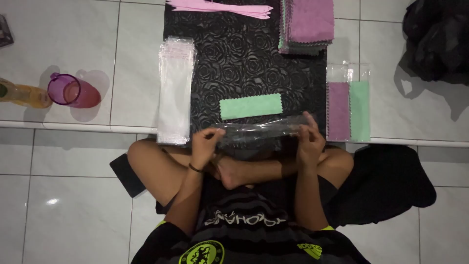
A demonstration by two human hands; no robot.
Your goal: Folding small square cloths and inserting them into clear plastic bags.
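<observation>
— Cellophane, a long clear sleeve [259, 131], was stretched sideways between both hands over the near edge of the black embossed mat [244, 58]. The left hand [205, 144] pinched one end; the right hand [309, 139] pinched the other, fingers curled round it.

— Anything inside it?

— Could not tell; it looked dark and see-through. A folded green cloth [251, 106] lay on the mat just beyond the sleeve, apart from it.

— So which step?

— My reading: the sleeve was being held ready, its mouth probably at the right hand. Filling it would call for one hand to let go and fetch the green cloth while the other kept the mouth open.

— Surroundings?

— White tiled floor [73, 205], with a low step edge running across under the mat. Stack of clear sleeves [175, 93] left of the mat. Pile of purple and grey cloths [308, 24] at the far right corner, pink strips [220, 7] along the far edge. Packed purple and green pieces [348, 110] sat to the right. A purple cup [73, 91] and a bottle [22, 94] stood well to the left; a black bag [435, 39] far right.
</observation>
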